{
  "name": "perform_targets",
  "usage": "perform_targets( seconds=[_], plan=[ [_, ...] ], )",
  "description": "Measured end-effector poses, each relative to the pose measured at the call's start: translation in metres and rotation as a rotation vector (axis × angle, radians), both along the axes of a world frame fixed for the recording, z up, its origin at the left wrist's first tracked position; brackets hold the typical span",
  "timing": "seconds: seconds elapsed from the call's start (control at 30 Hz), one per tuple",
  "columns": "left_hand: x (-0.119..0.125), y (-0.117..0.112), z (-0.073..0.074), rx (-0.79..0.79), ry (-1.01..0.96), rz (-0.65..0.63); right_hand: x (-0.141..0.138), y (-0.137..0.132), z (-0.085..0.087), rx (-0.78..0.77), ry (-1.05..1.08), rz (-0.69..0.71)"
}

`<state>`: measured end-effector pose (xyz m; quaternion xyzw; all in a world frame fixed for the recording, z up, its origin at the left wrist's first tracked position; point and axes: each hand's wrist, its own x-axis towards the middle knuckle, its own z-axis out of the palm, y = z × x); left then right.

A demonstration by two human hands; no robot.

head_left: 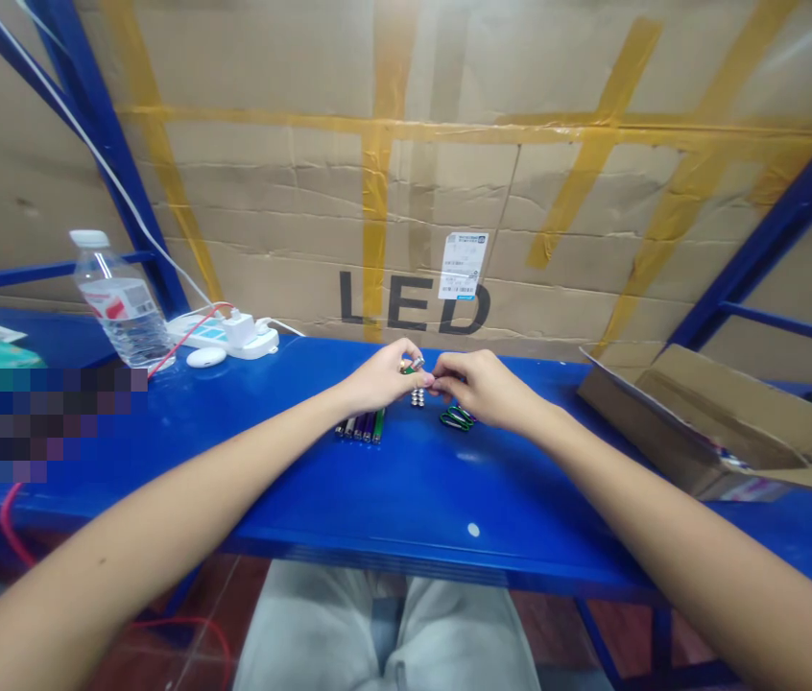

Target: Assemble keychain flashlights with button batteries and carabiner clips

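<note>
My left hand (381, 376) is closed in a pinch round a small green and silver cylinder (412, 366), held a little above the blue table (406, 480). My right hand (482, 386) meets it from the right, fingertips pinched on something tiny that I cannot make out. Just under the fingertips stand a few small silver button-shaped pieces (417, 397). Several thin coloured tubes (361, 426) lie side by side beneath my left hand. Green clips (456, 417) rest under my right hand.
A water bottle (120, 305) stands at the back left beside a white power strip (229, 334) with cables. An open cardboard box (723, 417) lies at the right. A taped cardboard wall marked LED (413, 302) closes the back. Blue rack posts rise on both sides.
</note>
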<state>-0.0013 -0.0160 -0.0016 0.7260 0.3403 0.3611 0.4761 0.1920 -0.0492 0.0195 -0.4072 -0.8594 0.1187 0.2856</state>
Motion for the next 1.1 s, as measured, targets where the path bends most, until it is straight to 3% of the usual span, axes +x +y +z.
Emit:
perform_targets(
  seconds=[0.2,0.37,0.57,0.83,0.97,1.1],
  plan=[
    [-0.002,0.005,0.003,-0.058,-0.062,-0.106,0.010,0.009,-0.008,0.131,0.107,-0.050],
    [-0.002,0.001,0.005,0.109,0.083,-0.037,0.015,0.010,-0.019,0.259,0.028,-0.019],
    [-0.002,-0.002,0.006,0.221,0.118,-0.027,0.017,0.010,-0.021,0.341,-0.029,0.038],
    [0.000,0.001,0.007,0.238,0.185,-0.047,0.017,0.015,-0.015,0.279,-0.001,0.043],
    [0.001,0.003,0.012,0.321,0.361,-0.054,0.017,0.024,-0.009,0.238,-0.001,0.042],
    [0.001,0.003,0.015,0.388,0.381,-0.023,0.017,0.027,-0.008,0.202,-0.060,0.065]
  ],
)
